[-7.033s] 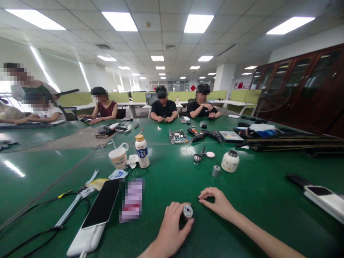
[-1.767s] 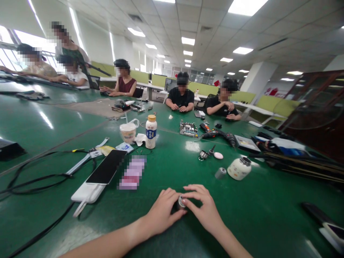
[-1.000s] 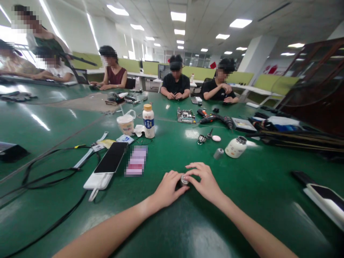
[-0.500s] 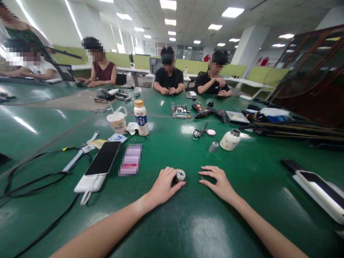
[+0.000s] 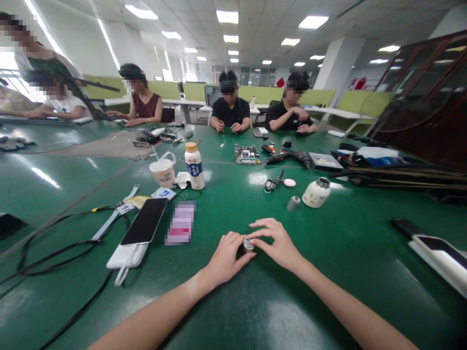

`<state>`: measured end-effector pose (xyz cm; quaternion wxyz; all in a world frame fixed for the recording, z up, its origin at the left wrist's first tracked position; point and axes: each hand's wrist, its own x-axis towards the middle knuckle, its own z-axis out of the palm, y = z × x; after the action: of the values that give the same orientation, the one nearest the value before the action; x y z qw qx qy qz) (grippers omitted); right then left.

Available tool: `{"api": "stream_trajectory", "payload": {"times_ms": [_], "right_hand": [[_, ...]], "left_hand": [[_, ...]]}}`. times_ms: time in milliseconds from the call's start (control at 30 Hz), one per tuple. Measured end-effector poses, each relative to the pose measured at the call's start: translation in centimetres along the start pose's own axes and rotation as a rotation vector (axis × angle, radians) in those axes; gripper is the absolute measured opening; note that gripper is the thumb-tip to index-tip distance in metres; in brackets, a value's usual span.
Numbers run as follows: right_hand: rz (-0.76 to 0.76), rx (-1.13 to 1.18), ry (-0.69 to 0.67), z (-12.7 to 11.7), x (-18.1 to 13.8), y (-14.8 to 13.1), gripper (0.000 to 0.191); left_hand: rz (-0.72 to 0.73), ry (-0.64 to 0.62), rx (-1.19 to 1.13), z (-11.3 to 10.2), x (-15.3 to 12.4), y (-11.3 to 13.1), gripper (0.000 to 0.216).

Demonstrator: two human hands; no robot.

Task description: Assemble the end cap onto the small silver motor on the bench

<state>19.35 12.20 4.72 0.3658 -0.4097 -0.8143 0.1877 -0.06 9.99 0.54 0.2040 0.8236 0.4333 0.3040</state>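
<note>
Right hand [image 5: 279,245] has moved leftward since the preceding frame; thumb and finger now meet the top of the metal cylinder [image 5: 249,246], just below frame centre. Cannot tell whether its grip holds anything. Left hand [image 5: 226,256]: grip closed around the cylinder's side. Second cylinder [image 5: 293,203] stands on the counter [image 5: 219,318], right of centre.

My left hand [image 5: 226,257] and right hand [image 5: 280,247] are ungloved, with slender, tapering fingers [image 5: 269,223]. My wrists [image 5: 206,278] are narrow and bare; my left forearm [image 5: 160,308] and right forearm [image 5: 337,294], slim and long, are bare as far as they show.
</note>
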Motion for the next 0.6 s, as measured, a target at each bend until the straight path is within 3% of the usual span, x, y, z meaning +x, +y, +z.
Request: {"api": "stream_trajectory", "payload": {"times_ms": [333,400,533,600], "right_hand": [[0.005,0.018,-0.028,1.0,-0.2,0.1,0.012],[0.011,-0.007,0.014,0.8,-0.1,0.0,0.002],[0.067,-0.021,0.259,-0.9,0.0,-0.1,0.044],[0.073,-0.003,0.258,-1.8,0.0,-0.1,0.038]], "left_hand": [[0.008,-0.004,0.011,0.0,0.1,0.1,0.026],[0.006,-0.01,0.013,-0.1,0.1,0.2,0.026],[-0.011,-0.018,0.019,-0.2,0.1,0.3,0.027],[-0.018,-0.022,0.014,-0.3,0.1,0.3,0.029]]}}
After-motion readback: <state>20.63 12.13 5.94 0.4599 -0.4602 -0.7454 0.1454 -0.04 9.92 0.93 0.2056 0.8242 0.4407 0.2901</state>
